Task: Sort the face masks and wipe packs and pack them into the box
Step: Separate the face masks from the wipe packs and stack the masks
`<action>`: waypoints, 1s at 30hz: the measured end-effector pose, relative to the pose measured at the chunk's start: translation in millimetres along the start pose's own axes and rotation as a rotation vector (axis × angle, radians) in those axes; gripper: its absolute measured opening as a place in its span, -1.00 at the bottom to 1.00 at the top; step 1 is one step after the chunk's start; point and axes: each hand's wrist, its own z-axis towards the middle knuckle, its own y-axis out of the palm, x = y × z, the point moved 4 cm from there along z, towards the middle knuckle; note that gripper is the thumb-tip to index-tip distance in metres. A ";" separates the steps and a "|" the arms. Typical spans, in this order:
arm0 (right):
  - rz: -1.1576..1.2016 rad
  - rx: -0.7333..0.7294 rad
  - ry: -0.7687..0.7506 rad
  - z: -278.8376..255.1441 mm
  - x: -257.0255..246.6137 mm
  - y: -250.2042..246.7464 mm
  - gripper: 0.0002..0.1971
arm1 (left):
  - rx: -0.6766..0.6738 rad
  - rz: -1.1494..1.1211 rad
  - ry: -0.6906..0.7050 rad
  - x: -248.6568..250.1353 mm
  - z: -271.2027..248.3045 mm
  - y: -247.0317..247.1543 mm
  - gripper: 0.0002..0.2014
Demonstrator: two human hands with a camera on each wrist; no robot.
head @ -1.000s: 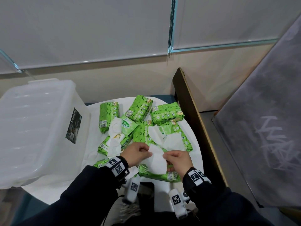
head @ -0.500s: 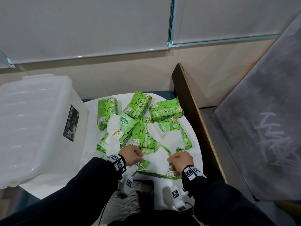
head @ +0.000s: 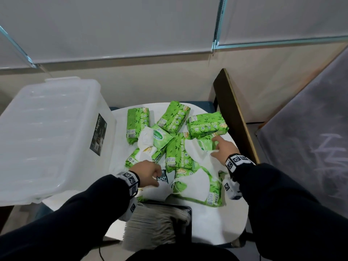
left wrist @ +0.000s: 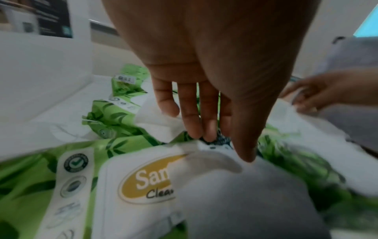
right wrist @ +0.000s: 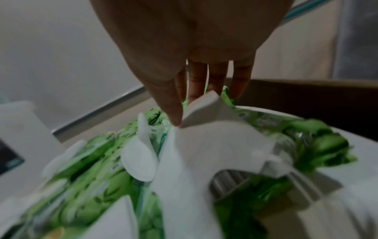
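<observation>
Head view shows, lowest in the frame, a folded white fabric face mask (head: 195, 182) lying on a green leaf-printed plastic wipe pack (head: 211, 196) at the near edge of the round white table (head: 216, 228). Just left of it the left hand (head: 148, 171) hangs over a second white mask (head: 160, 190), knuckles up; the left wrist view shows its fingers (left wrist: 192, 116) straight and close together, tips touching or nearly touching the pile, gripping nothing that can be made out. Further up and to the right, the right hand (head: 223, 148) reaches over a third white mask (head: 199, 153); the right wrist view shows thumb and fingers closing on a raised flap of that mask (right wrist: 206, 110), though blur leaves it unclear whether the pinch is complete. Beyond, toward the centre of the frame, more green wipe packs (head: 175, 119) lie scattered with another mask (head: 146, 139) among them. At the left of the frame stands the large translucent plastic storage box (head: 49, 132), whose inside cannot be read. The step appears to be gathering masks apart from packs. Done well, each hand should pinch the mask body, not an ear loop, lift it straight up so no loop snags a pack, and stack masks flat together.
</observation>
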 end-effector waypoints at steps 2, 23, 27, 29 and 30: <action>0.142 0.048 0.066 0.1 8.2 -4.4 -0.60 | -0.004 0.108 0.037 7.3 2.2 7.8 -0.67; 1.748 -0.188 0.527 -130.5 -5.5 12.3 -0.87 | 0.111 -0.417 -0.051 -1.9 -10.1 -15.5 -0.95; 1.692 -0.212 0.479 -129.9 -23.1 26.7 -0.92 | 0.200 -0.916 -0.187 -7.6 -20.9 -33.2 -0.75; 1.648 -0.191 0.451 -128.4 -29.5 33.4 -0.96 | 0.231 -1.126 -0.228 -8.0 -28.9 -40.6 -0.75; 1.633 -0.194 0.454 -128.0 -33.2 37.6 -0.95 | 0.248 -1.215 -0.240 -7.6 -32.8 -43.6 -0.76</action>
